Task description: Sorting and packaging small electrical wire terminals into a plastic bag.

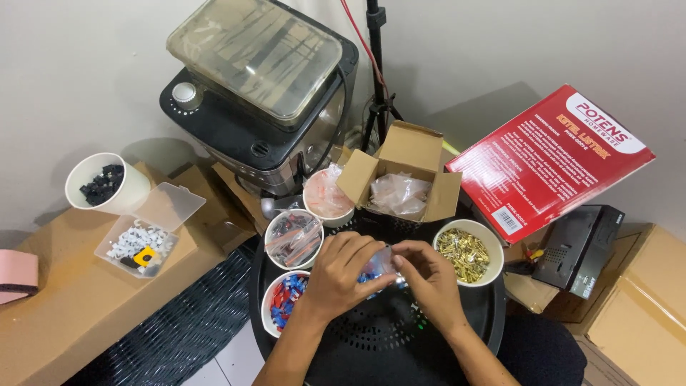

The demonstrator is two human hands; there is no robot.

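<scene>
My left hand (pixel 343 275) and my right hand (pixel 429 279) meet over a round black perforated surface (pixel 379 336). Together they pinch a small clear plastic bag (pixel 377 263) with blue and red bits inside. Just left of my left wrist sits a white cup of red and blue connectors (pixel 281 300). Right of my right hand stands a white cup of brass-coloured metal terminals (pixel 468 251). Above my left hand is a cup of small filled bags (pixel 293 238).
An open cardboard box with clear bags (pixel 401 182) and a cup of reddish bags (pixel 327 194) stand behind. Far left are a cup of black parts (pixel 106 184) and a clear tray of white clips (pixel 139 243). A red carton (pixel 550 161) leans at right.
</scene>
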